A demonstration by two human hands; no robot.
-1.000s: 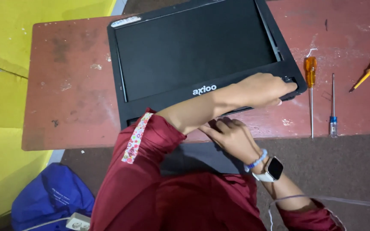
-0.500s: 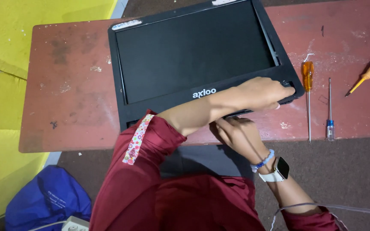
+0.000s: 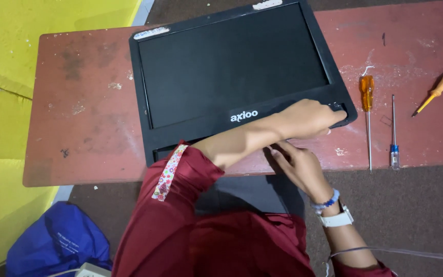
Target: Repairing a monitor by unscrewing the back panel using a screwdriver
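A black laptop screen panel (image 3: 232,66) lies flat on a worn red-brown table (image 3: 83,128), tilted slightly. My left arm, in a maroon sleeve, crosses to the right, and my left hand (image 3: 308,118) curls over the panel's lower right corner. My right hand (image 3: 296,164), with a white watch and a blue bead bracelet at the wrist, sits just below the left forearm at the panel's near edge. Its fingertips are hidden under the forearm.
Right of the panel lie an orange-handled screwdriver (image 3: 367,92), a thin screwdriver with a small blue handle (image 3: 394,149) and an orange-and-yellow screwdriver (image 3: 439,90). A blue bag (image 3: 57,241) sits on the floor at lower left. A thin cable (image 3: 411,252) runs at lower right.
The view has shifted a little. Both hands stay at the panel's lower right corner; my right hand has crept slightly to the right under the forearm.
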